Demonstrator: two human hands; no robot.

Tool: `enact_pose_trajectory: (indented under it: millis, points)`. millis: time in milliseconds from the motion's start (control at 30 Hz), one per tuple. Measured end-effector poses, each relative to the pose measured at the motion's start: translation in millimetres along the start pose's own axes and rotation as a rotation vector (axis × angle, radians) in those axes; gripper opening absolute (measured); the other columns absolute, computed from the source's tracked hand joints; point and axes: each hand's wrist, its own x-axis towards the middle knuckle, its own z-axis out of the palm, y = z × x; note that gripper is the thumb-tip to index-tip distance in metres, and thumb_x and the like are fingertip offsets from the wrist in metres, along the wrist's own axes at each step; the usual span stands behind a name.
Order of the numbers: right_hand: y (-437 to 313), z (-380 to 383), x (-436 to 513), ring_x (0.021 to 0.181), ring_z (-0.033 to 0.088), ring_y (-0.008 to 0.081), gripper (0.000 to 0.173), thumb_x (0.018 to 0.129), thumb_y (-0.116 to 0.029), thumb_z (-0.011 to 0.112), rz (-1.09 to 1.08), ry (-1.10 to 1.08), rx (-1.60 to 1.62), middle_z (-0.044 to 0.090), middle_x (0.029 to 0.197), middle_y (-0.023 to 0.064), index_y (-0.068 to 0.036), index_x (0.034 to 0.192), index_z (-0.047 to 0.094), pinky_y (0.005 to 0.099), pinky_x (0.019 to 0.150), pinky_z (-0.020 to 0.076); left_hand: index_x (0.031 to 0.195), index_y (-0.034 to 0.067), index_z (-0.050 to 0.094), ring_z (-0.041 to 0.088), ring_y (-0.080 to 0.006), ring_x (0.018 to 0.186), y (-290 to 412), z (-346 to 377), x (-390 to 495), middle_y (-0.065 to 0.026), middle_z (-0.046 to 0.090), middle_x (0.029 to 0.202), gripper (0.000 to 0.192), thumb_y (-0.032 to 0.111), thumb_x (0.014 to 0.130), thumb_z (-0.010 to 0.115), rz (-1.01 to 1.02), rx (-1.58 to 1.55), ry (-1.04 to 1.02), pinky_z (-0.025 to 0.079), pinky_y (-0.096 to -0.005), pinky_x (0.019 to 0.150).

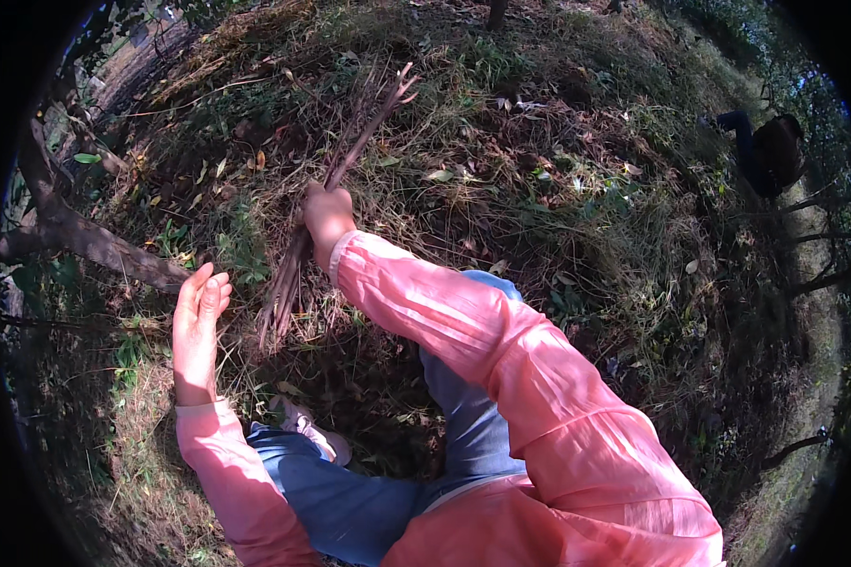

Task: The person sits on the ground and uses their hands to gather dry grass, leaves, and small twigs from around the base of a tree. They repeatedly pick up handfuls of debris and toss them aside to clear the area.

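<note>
My right hand (327, 212) is closed round the middle of a bundle of thin dry sticks (287, 283). The bundle slants from the lower left to a forked, pale-tipped end at the upper right. To the left, my left hand (202, 305) is raised with its palm turned inward and nothing seen in it; the fingers are partly bent and held near each other. Its fingertips appear beside a thick bare branch (128, 259), and whether they touch it I cannot tell. Pink sleeves cover both my arms.
Grass, dry leaves and weeds (468, 177) cover the ground. The thick branch forks at the left edge. A person in dark clothes (773, 152) is at the far right, near bare branches (826, 280). A thin trunk (497, 14) stands at the top.
</note>
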Motion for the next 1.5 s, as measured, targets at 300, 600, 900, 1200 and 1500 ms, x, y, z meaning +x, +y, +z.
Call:
enact_pose_trajectory:
  millis: [300, 600, 900, 1200, 1500]
  points:
    - [-130.1, -148.6, 44.1, 0.07, 0.049, 0.0176, 0.045, 0.102, -0.041, 0.045, -0.625, 0.41, 0.712, 0.055, 0.086, 0.0084, 0.001, 0.118, 0.047, 0.0343, 0.067, 0.0482, 0.133, -0.005, 0.047, 0.044, -0.0374, 0.127, -19.8, -34.8, -1.7, -0.0229, 0.053, 0.131, 0.061, 0.029, 0.087, 0.07, 0.113, 1.057, 0.35, 0.035, -0.045, 0.106]
    - [-71.3, -179.4, 125.7, 0.079, 0.069, 0.0192, 0.036, 0.095, -0.042, 0.06, -0.202, 0.045, -0.322, 0.068, 0.087, 0.0112, -0.006, 0.1, 0.059, 0.0291, 0.06, 0.0513, 0.147, -0.001, 0.031, 0.04, -0.038, 0.135, -40.1, -31.9, -1.0, -0.0284, 0.037, 0.146, 0.082, 0.045, 0.088, 0.066, -0.426, 1.245, 0.112, 0.03, -0.0483, 0.112]
    - [47.4, -133.8, 125.1, 0.132, 0.046, 0.0353, 0.126, 0.072, -0.081, 0.058, 0.027, -0.057, -1.91, 0.042, 0.142, 0.0305, 0.012, 0.146, 0.018, 0.0412, 0.108, 0.0393, 0.093, -0.009, 0.064, 0.069, -0.0352, 0.084, -39.1, 11.8, -24.7, -0.0247, 0.067, 0.088, 0.037, 0.027, 0.094, 0.062, -0.181, 1.114, -0.357, 0.055, -0.0443, 0.079]
    - [124.4, -137.9, 137.8, 0.107, 0.065, 0.0352, 0.055, 0.08, -0.044, 0.072, -0.095, 0.039, -1.512, 0.068, 0.108, 0.0219, -0.001, 0.114, 0.066, 0.0413, 0.093, 0.0502, 0.09, -0.004, 0.063, 0.068, -0.0379, 0.079, -22.1, -5.1, -25.6, -0.022, 0.065, 0.08, 0.019, 0.014, 0.091, 0.059, -0.065, 1.102, -0.069, 0.055, -0.0463, 0.073]
    - [-1.4, -83.5, 125.6, 0.096, 0.067, 0.0366, 0.034, 0.086, -0.032, 0.059, -0.477, 0.07, -1.595, 0.069, 0.102, 0.0209, -0.005, 0.106, 0.067, 0.0451, 0.085, 0.0537, 0.094, -0.006, 0.062, 0.066, -0.0392, 0.09, -4.6, -14.8, -36.1, -0.0238, 0.065, 0.093, 0.036, 0.029, 0.09, 0.064, -0.111, 1.018, -0.084, 0.054, -0.047, 0.08]
